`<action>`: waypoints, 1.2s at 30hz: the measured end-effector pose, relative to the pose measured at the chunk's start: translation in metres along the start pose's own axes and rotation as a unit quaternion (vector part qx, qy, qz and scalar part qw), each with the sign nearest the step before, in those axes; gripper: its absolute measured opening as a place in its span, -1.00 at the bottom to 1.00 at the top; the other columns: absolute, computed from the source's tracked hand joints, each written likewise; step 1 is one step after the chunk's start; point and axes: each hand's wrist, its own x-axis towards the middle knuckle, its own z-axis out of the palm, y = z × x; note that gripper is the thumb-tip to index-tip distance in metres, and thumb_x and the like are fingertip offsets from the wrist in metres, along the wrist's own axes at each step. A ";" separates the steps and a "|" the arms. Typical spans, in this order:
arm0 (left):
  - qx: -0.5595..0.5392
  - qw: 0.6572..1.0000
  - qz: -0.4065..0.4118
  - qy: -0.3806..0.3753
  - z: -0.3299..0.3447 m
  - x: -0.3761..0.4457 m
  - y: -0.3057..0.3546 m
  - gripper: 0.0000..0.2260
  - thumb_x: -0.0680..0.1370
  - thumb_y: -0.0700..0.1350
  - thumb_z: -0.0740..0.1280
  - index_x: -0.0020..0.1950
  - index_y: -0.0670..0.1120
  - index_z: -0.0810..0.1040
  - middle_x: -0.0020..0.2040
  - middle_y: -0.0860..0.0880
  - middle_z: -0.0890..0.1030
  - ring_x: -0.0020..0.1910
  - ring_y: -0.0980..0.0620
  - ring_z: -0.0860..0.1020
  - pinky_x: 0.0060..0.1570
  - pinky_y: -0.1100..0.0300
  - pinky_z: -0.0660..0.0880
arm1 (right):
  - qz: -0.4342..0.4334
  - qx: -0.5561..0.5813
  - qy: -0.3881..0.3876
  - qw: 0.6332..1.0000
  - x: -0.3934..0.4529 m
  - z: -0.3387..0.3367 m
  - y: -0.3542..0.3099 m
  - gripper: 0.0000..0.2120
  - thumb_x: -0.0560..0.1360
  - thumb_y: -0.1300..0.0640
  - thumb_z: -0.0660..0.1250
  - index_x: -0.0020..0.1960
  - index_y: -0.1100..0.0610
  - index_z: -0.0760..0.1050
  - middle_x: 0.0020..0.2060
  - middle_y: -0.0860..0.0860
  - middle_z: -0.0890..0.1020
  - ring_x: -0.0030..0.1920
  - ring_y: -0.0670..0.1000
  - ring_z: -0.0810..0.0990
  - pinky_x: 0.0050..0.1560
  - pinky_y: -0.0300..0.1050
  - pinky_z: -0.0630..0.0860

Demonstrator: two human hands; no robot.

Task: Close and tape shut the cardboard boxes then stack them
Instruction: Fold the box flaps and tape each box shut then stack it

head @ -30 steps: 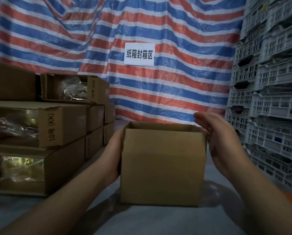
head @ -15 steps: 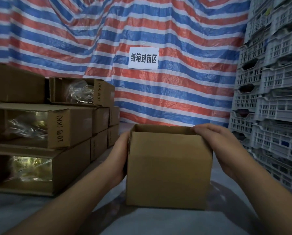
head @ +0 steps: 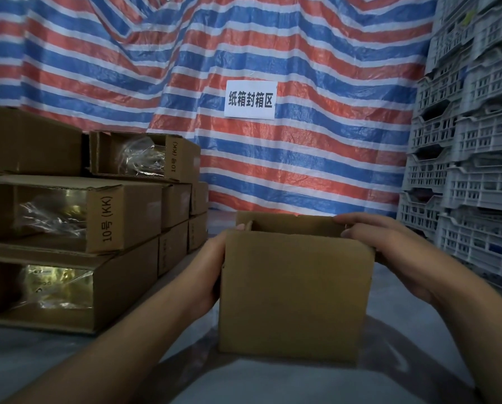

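cardboard box (head: 293, 295) upright, top open, left hand (head: 211, 275) and right hand (head: 389, 243) gripping its sides

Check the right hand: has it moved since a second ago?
Yes. The right hand was open and clear of the cardboard box, off its right side; it has come in leftward and now grips the box's top right edge.
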 end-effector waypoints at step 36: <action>0.067 0.998 0.012 0.002 -0.007 0.005 0.005 -0.76 0.63 -0.19 0.21 0.09 -0.01 0.67 -0.12 -0.12 0.67 -0.18 -0.04 0.61 -0.10 0.07 0.52 | 0.044 0.140 0.133 0.980 0.013 0.020 0.034 -0.71 0.63 0.13 0.28 -0.15 0.05 0.74 -0.14 0.04 0.74 0.03 0.08 0.67 0.15 0.00 0.52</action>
